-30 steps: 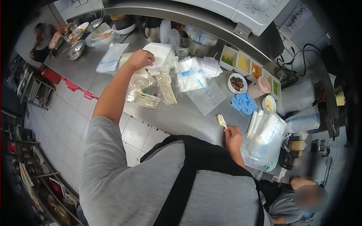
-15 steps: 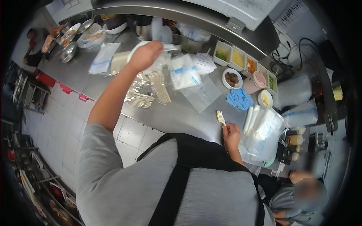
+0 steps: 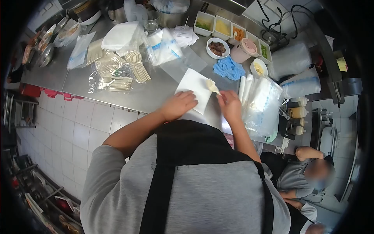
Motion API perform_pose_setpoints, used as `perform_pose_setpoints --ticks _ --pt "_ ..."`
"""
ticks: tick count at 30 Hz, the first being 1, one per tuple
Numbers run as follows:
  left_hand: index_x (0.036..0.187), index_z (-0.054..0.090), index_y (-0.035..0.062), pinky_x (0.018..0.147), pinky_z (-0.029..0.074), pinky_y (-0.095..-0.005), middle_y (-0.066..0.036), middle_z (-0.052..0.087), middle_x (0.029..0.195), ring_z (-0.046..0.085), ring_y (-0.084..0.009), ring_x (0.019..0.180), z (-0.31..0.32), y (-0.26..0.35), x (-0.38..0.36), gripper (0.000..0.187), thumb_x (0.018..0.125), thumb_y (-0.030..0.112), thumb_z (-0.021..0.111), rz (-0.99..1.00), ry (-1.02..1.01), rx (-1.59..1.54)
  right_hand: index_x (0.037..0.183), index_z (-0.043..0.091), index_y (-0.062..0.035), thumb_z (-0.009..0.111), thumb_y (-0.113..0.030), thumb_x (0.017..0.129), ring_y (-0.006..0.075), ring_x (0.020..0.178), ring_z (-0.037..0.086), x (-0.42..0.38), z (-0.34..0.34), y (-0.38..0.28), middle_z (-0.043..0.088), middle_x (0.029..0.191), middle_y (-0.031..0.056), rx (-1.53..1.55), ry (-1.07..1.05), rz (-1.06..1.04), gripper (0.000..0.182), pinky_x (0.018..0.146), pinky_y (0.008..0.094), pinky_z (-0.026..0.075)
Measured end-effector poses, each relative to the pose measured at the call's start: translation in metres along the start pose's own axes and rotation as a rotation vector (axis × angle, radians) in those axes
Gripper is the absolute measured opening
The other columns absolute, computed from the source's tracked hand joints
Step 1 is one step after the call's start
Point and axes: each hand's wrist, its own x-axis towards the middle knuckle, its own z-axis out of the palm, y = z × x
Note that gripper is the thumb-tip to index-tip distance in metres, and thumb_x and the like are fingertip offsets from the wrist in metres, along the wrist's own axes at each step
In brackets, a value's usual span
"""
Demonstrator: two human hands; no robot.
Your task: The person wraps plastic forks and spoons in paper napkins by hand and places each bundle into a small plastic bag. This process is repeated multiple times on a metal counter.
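Observation:
A white paper napkin (image 3: 193, 84) lies on the steel counter in front of me. My left hand (image 3: 180, 105) rests on its left edge, fingers stretched out and lying flat. Pinched in my right hand (image 3: 230, 104) is a pale disposable fork (image 3: 212, 85), its head over the right side of the napkin and partly blurred. To the left are a stack of white napkins (image 3: 122, 36) and plastic-wrapped bundles of pale cutlery (image 3: 117, 70). Clear plastic bags (image 3: 164, 46) lie just beyond the napkin.
A blue cloth (image 3: 229, 68), a bowl of dark meat (image 3: 217, 48) and a pink-lidded tub (image 3: 244, 50) stand beyond my right hand. Food containers (image 3: 223, 28) line the back. Plastic packs (image 3: 263, 103) lie at right, near sauce bottles (image 3: 298, 113). A co-worker (image 3: 302, 171) is at lower right.
My left hand has come back from the napkin stack, and a napkin now lies before me under its fingers. My right hand has moved the fork forward over the napkin.

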Motion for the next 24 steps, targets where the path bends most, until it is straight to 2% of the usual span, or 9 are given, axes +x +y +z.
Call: perform_pose_setpoints --ticks 4,7,10,14,16,19,22,24 --pt "0.108 0.058 0.0075 0.095 0.043 -0.0391 -0.01 0.057 0.111 0.052 -0.027 0.113 -0.006 0.003 -0.011 0.029 0.081 0.013 0.051 -0.08 -0.039 0.002 0.088 0.069 -0.0071 0.071 -0.017 0.074 0.0288 0.081 0.062 0.015 0.034 -0.017 0.063 0.087 0.0084 0.019 -0.028 -0.151 0.017 0.068 0.0389 0.051" --pt "0.106 0.059 0.0087 0.095 0.042 -0.0382 -0.008 0.058 0.106 0.051 -0.0258 0.113 -0.004 0.005 -0.013 0.028 0.08 0.013 0.052 -0.083 0.004 0.041 0.088 0.069 -0.0077 0.071 -0.018 0.073 0.028 0.081 0.062 0.026 0.049 -0.028 0.063 0.087 0.0076 0.066 -0.028 -0.214 0.018 0.068 0.0385 0.051" --pt "0.102 0.059 0.0122 0.087 0.045 -0.0362 -0.003 0.058 0.096 0.053 -0.0216 0.107 -0.007 0.007 -0.013 0.023 0.081 0.016 0.05 -0.082 0.048 0.101 0.087 0.069 -0.0075 0.071 -0.019 0.075 0.0288 0.08 0.061 0.026 0.06 -0.028 0.063 0.087 0.0073 0.017 -0.187 -0.176 0.017 0.069 0.0383 0.05" --pt "0.104 0.06 0.0117 0.086 0.042 -0.0374 -0.004 0.058 0.098 0.053 -0.0222 0.103 -0.02 0.009 -0.006 0.028 0.077 0.013 0.056 -0.111 0.046 0.127 0.093 0.067 -0.0065 0.073 -0.023 0.073 0.0303 0.081 0.061 0.024 0.061 -0.024 0.061 0.089 0.0086 0.181 -0.221 -0.081 0.026 0.069 0.0391 0.05" --pt "0.104 0.06 0.012 0.086 0.041 -0.0376 -0.004 0.058 0.097 0.054 -0.0217 0.1 -0.026 0.007 0.0 0.029 0.075 0.013 0.059 -0.125 0.061 0.151 0.096 0.066 -0.0068 0.074 -0.025 0.072 0.031 0.083 0.06 0.026 0.03 -0.042 0.061 0.09 0.0094 0.296 -0.231 -0.002 0.031 0.069 0.0396 0.05" --pt "0.105 0.06 0.0123 0.087 0.04 -0.0373 -0.003 0.059 0.094 0.054 -0.022 0.1 -0.029 0.003 0.004 0.03 0.075 0.013 0.062 -0.2 -0.009 0.102 0.096 0.064 -0.0067 0.075 -0.026 0.07 0.0308 0.085 0.059 0.016 0.005 -0.052 0.06 0.091 0.0109 0.18 -0.261 -0.259 0.034 0.071 0.0395 0.049" --pt "0.105 0.06 0.0142 0.087 0.039 -0.0386 -0.002 0.06 0.092 0.054 -0.0231 0.1 -0.033 -0.004 0.028 0.029 0.076 0.016 0.066 -0.247 0.013 -0.005 0.088 0.062 -0.0057 0.073 -0.023 0.073 0.0316 0.087 0.058 0.005 0.015 -0.05 0.06 0.089 0.0117 0.093 -0.3 -0.225 0.025 0.074 0.04 0.048" --pt "0.104 0.06 0.0155 0.088 0.038 -0.0409 -0.002 0.062 0.094 0.054 -0.0238 0.101 -0.044 -0.016 0.047 0.03 0.076 0.019 0.069 -0.285 -0.042 -0.047 0.082 0.061 -0.0042 0.07 -0.018 0.076 0.0332 0.085 0.057 0.011 0.025 -0.039 0.059 0.086 0.0126 0.19 -0.222 -0.104 0.018 0.073 0.0407 0.046"
